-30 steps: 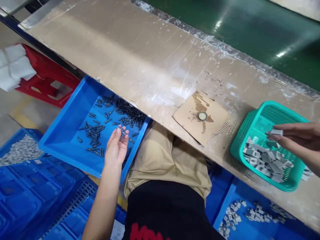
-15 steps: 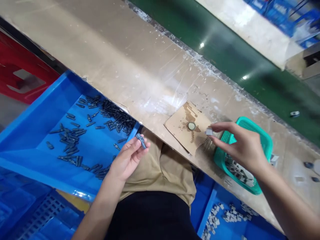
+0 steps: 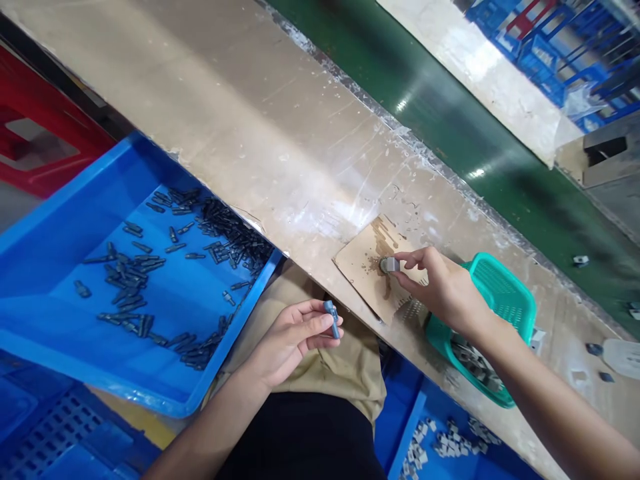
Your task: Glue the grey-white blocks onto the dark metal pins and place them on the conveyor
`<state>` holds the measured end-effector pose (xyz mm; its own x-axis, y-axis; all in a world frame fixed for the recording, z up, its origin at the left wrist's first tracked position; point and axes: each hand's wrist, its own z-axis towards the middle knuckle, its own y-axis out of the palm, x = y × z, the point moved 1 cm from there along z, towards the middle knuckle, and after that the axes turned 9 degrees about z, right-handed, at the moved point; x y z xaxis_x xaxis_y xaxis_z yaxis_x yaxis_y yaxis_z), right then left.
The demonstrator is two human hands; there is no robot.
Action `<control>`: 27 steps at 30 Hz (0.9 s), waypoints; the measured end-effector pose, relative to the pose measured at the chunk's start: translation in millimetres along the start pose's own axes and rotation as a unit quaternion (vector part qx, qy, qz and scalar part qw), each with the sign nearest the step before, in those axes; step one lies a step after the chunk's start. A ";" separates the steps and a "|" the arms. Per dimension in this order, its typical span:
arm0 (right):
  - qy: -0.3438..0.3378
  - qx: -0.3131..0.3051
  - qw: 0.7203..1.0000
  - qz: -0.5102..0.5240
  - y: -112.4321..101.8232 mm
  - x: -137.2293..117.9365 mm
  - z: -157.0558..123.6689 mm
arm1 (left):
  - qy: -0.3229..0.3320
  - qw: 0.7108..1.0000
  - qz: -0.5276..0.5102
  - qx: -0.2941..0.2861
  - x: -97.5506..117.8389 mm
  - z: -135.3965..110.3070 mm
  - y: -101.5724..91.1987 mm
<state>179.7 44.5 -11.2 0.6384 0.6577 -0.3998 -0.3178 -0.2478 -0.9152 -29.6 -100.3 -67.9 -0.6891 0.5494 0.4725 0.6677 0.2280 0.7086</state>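
Above my lap, my left hand [image 3: 305, 333] pinches a small blue-grey plastic part [image 3: 331, 319] between thumb and fingers. My right hand [image 3: 440, 283] grips a small light-grey block [image 3: 393, 265] by thumb and forefinger. That block is at the small round cap [image 3: 384, 264] lying on a stained piece of cardboard [image 3: 357, 263]; whether they touch I cannot tell. Beneath my right forearm stands a green plastic basket [image 3: 523, 303] holding grey pieces [image 3: 473, 360], partly hidden by the arm.
A blue tray [image 3: 50, 227] of dark slim parts [image 3: 133, 273] stands at the left. Below the bench [image 3: 240, 120] at lower right, another blue tray [image 3: 407, 427] holds small pale blocks [image 3: 453, 440]. Beyond the bench runs a green strip [image 3: 360, 53]. A red stool [image 3: 45, 127] is at far left.
My right hand has moved left with the grey block, from beside the cardboard to the round cap. My left hand has come right, closer to the bench edge, still holding the blue-grey part.
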 end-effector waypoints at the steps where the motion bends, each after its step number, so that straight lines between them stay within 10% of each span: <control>1: -0.001 -0.011 1.000 0.000 1.2 0.2 1.2 | -0.005 1.000 -0.001 -0.005 0.9 0.8 0.9; 8: 0.041 0.015 0.998 0.038 -3.1 -7.4 1.9 | 0.000 1.000 0.012 -0.003 2.9 6.8 13.2; 12: 0.103 0.070 0.975 0.184 -12.5 -21.0 -5.4 | 0.148 0.974 0.146 0.093 1.8 5.1 24.0; 20: 0.163 0.124 0.886 0.416 -17.9 -66.4 -24.0 | 0.542 0.703 0.436 0.147 3.0 0.0 44.4; 27: 0.167 0.152 0.879 0.420 -22.3 -78.7 -35.4 | 0.508 0.730 0.432 0.152 -3.1 -1.2 49.6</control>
<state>161.4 -26.9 38.9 0.2433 0.0751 -0.9670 -0.9159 -0.3104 -0.2545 5.3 -91.7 -33.6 0.2761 -0.2502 0.9280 0.9017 0.4017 -0.1600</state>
